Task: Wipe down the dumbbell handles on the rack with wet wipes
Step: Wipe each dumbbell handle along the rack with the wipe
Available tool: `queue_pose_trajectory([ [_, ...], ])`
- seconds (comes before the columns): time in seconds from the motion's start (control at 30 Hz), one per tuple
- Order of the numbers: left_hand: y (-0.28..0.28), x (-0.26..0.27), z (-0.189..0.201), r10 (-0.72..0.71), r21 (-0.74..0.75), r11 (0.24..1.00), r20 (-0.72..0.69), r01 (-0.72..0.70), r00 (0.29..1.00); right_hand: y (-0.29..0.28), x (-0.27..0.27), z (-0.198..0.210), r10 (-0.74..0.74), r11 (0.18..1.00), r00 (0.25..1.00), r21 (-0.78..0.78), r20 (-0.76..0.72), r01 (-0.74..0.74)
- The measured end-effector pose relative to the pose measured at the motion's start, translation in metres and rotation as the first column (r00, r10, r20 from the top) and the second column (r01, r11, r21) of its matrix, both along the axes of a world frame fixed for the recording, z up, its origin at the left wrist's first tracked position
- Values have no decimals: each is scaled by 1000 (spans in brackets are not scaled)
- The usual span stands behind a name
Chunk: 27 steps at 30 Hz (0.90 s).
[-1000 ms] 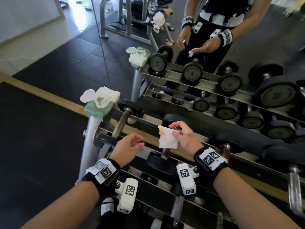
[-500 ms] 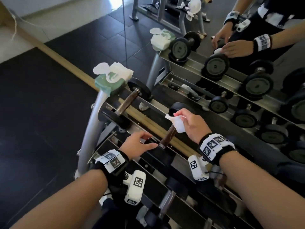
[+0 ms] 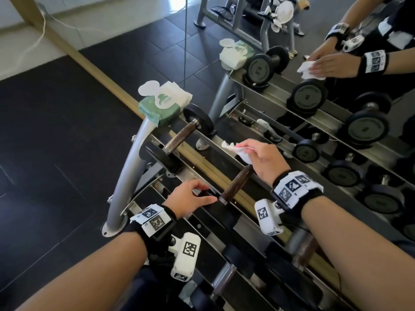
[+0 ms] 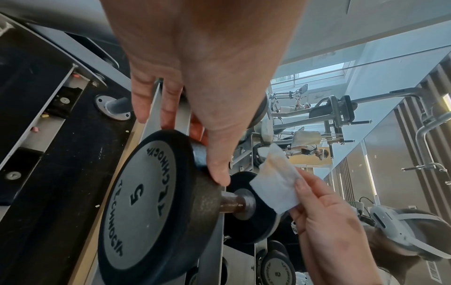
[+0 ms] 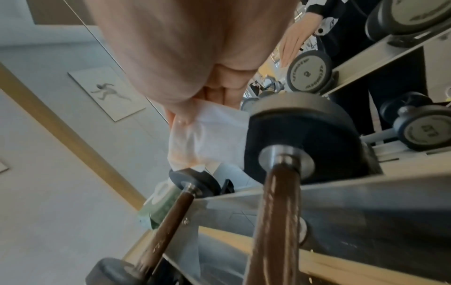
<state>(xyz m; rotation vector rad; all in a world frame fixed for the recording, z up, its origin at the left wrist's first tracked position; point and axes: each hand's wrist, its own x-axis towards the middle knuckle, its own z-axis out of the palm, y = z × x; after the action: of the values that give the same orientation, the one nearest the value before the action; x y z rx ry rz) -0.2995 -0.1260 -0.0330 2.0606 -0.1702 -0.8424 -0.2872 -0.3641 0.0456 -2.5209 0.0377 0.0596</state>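
On the top tier of the steel rack [image 3: 125, 176] a dumbbell lies with a rusty brown handle [image 3: 235, 185]. My left hand [image 3: 190, 198] grips its near black weight [image 4: 146, 202], marked 5, thumb on the rim and fingers behind it. My right hand [image 3: 262, 158] hovers over the handle's far end and pinches a crumpled white wipe [image 3: 235, 151]. The wipe [image 4: 275, 185] shows orange-brown stains and hangs beside the far weight [image 5: 305, 138], off the handle [image 5: 275, 221].
A green pack of wet wipes [image 3: 161, 104] sits on the rack's left corner beside another brown-handled dumbbell [image 3: 182, 136]. A mirror [image 3: 325, 63] right behind the rack reflects it. More dumbbells [image 3: 222, 281] lie on the lower tier. Black rubber floor [image 3: 56, 153] lies left.
My right hand has carried the wipe up along the handle to its far end, leaving the handle bare. My left hand stays at the near weight.
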Motion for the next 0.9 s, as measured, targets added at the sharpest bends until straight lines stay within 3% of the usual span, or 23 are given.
queue_pose_trajectory([
  [0.1,0,-2,-1,14,-3,1000,-4,-14,1000,-5,0,-3,51,998,999,-30,-1,-51],
  [0.23,0,-3,-2,27,-16,999,-3,-28,1000,-4,-23,-29,209,963,951,-119,-230,-240],
  [0.3,0,-3,-3,35,-17,999,-5,-35,999,-6,-31,-42,262,957,924,-49,-280,-286],
  [0.37,0,-4,-4,44,-18,999,-9,-44,999,-7,-34,-50,295,951,926,-19,-235,-308],
  [0.47,-1,-4,-7,53,-27,998,-18,-54,998,-5,-37,-60,352,898,912,-198,-210,-392],
  [0.6,0,-4,-8,65,-65,996,-48,-68,997,-7,-40,-62,459,720,838,-428,-296,-546],
  [0.67,0,-4,-9,71,-67,995,-52,-75,996,-14,-32,-56,463,679,848,-511,-258,-527],
  [0.73,0,-4,-8,75,-69,995,-59,-79,995,-16,-26,-51,406,698,889,-558,-210,-450],
  [0.8,0,-5,-7,75,-74,994,-63,-80,995,-6,-32,-53,414,713,885,-528,-213,-461],
  [0.9,0,-6,-6,73,-90,993,-56,-78,996,11,-56,-62,519,711,813,-395,-262,-581],
])
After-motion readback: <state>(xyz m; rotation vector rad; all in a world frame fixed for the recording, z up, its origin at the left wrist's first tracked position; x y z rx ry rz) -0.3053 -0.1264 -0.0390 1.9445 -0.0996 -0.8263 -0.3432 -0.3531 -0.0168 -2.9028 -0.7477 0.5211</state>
